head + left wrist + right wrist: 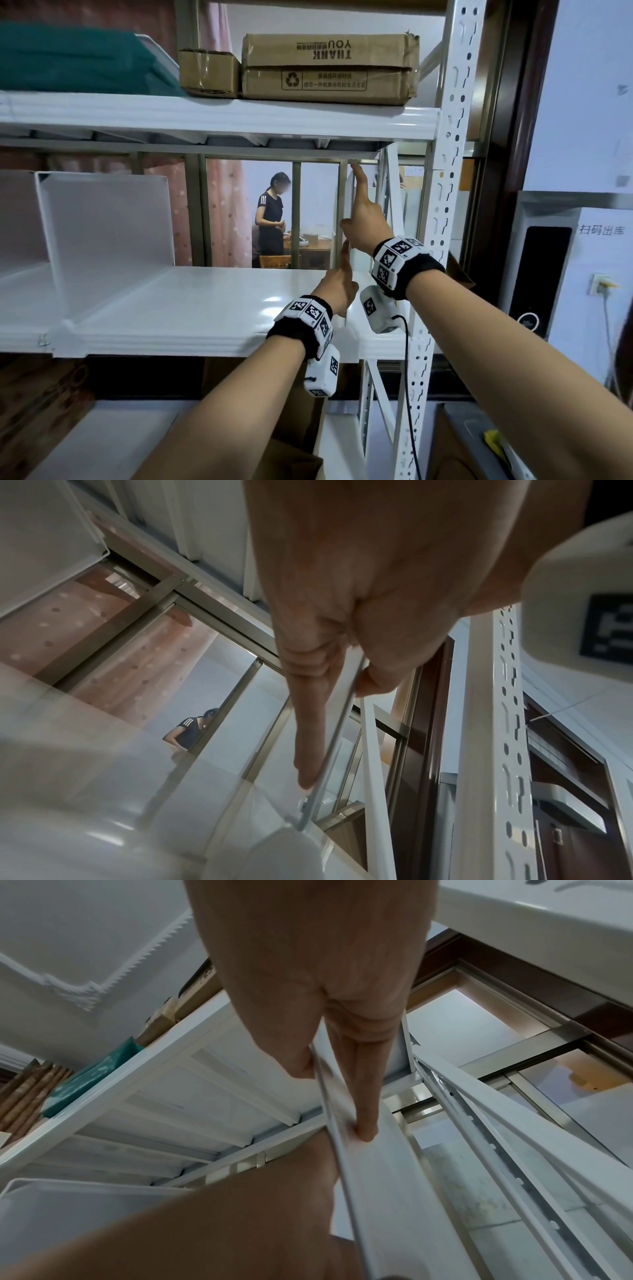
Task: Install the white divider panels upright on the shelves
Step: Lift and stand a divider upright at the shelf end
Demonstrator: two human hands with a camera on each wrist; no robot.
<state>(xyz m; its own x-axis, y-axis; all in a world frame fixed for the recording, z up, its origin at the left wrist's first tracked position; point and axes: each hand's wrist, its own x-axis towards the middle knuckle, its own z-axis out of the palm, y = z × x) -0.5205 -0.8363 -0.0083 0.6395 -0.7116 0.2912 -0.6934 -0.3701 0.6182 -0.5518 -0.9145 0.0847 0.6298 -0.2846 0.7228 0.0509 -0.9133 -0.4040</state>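
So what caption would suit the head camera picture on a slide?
Both hands, left hand and right hand, hold a white divider panel upright on the shelf.

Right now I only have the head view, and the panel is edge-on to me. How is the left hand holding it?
Observer: The left wrist view shows the left hand pinching the divider panel at its front edge, with the index finger straight along one face and the thumb on the other.
Operator: And the right hand?
Observer: In the right wrist view, the right hand pinches it too, thumb on the left face and index finger flat on the right face.
Operator: Is the bottom down?
Observer: The left wrist view shows its lower front corner at the shelf surface. I cannot tell whether it is seated.
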